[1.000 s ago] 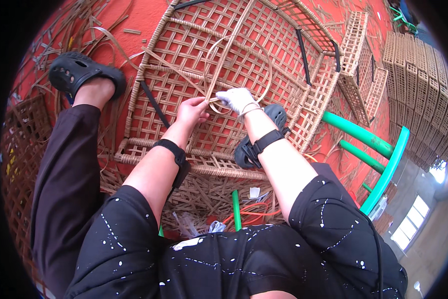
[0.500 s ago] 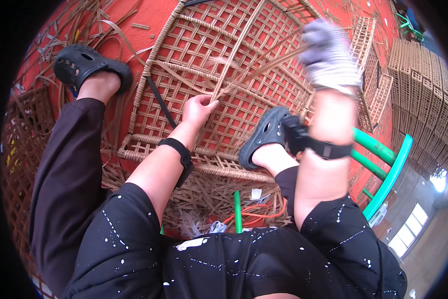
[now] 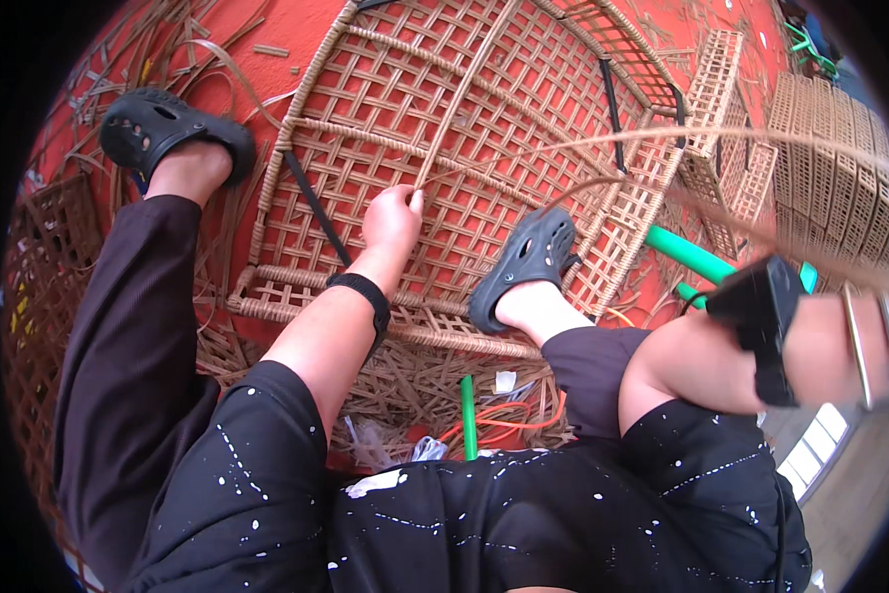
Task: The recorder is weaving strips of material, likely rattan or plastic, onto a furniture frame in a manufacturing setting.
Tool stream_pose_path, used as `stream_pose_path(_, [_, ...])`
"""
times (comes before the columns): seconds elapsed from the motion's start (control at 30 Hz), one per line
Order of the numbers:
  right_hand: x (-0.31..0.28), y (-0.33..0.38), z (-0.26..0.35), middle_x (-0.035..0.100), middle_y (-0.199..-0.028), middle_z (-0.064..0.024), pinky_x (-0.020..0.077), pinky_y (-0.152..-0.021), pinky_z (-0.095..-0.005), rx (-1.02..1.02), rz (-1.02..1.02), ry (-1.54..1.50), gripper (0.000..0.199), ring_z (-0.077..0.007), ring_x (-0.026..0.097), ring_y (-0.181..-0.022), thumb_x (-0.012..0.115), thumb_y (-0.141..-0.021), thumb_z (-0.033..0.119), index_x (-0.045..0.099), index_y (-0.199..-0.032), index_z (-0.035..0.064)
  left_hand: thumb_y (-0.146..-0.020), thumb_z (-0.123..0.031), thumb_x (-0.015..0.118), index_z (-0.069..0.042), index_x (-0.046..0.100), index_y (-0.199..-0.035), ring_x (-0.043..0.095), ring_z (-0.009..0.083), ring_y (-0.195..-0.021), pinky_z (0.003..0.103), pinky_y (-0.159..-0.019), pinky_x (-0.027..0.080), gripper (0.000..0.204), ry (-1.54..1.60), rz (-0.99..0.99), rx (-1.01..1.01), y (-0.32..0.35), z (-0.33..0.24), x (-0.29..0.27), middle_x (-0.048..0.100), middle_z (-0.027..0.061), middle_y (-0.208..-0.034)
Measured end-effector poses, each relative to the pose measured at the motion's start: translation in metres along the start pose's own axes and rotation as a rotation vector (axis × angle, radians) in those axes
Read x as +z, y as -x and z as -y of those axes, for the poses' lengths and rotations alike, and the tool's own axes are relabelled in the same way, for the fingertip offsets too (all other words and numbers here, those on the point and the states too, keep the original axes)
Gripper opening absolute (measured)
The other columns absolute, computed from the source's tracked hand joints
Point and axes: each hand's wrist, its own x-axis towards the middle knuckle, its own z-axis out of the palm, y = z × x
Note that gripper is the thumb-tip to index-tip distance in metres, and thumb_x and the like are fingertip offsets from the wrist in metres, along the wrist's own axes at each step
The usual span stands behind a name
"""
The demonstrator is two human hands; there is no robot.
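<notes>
A woven rattan panel (image 3: 365, 89) with a wrapped frame lies in front of me over the red floor. My left hand (image 3: 393, 219) is closed at the panel's middle, thumb and finger pinching a thin tan rattan strip (image 3: 563, 144) against the weave. From there the strip runs in a long arc toward the right edge. A second, browner strip (image 3: 721, 212) curves out the same way, blurred. My right forearm reaches past the right edge with a black strap on it, and the hand itself is out of the picture.
My dark clogs (image 3: 173, 133) stand on both sides of the panel's near part. Rattan scraps (image 3: 405, 385) litter the floor. More woven pieces (image 3: 830, 158) are stacked at right, near a green tube frame (image 3: 692, 255). An orange cord (image 3: 514, 425) lies close to me.
My gloved right hand has swung from above the panel out past the right edge, drawing the strips long. The left hand has stayed almost in place, its wrist turned slightly.
</notes>
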Motion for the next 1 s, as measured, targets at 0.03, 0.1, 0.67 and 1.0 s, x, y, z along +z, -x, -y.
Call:
stream_pose_path(0.03, [0.0,-0.005,-0.011,0.055,-0.073,0.0,0.0399,-0.049,-0.0229,-0.007,-0.006,0.03,0.042,-0.0084,0.05,-0.059,0.071,-0.075,0.031,0.057,-0.101,0.0012,-0.083,-0.031,0.06,-0.007,0.068,-0.094,0.063,0.0319,-0.087,0.041,-0.077,0.05,0.027,-0.007,0.011,-0.042,-0.003,0.0,0.002,0.066,0.0135,-0.091])
stream_pose_path(0.1, [0.001,-0.01,-0.037,0.056,-0.075,-0.0006,0.0415,-0.051,-0.0234,-0.018,-0.017,0.127,0.045,-0.0087,0.051,-0.061,0.071,-0.075,0.032,0.057,-0.104,0.0,-0.083,-0.029,0.06,-0.006,0.069,-0.091,0.063,0.0323,-0.086,0.042,-0.076,0.05,0.025,0.007,0.024,-0.109,-0.01,0.002,0.006,0.066,0.0154,-0.088])
stream_pose_path(0.67, [0.086,0.3,-0.318,0.064,-0.072,-0.0039,0.0459,-0.054,-0.0256,1.13,0.359,0.321,0.022,-0.0128,0.058,-0.059,0.063,-0.082,0.025,0.068,-0.085,0.0037,-0.086,-0.019,0.06,0.0,0.064,-0.095,0.057,0.0118,-0.055,0.025,-0.049,0.049,0.022,0.645,0.283,-0.497,-0.024,0.009,0.0,0.062,0.0043,-0.072])
stream_pose_path(1.0, [0.089,0.308,-0.316,0.065,-0.071,-0.0054,0.0468,-0.052,-0.0277,1.153,0.094,-0.021,0.014,-0.0122,0.058,-0.058,0.068,-0.079,0.015,0.066,-0.083,0.0011,-0.086,-0.015,0.057,0.001,0.05,-0.122,0.064,0.0285,-0.08,0.038,-0.071,0.051,0.04,0.26,-0.045,0.086,0.02,0.014,0.014,0.064,0.0196,-0.094])
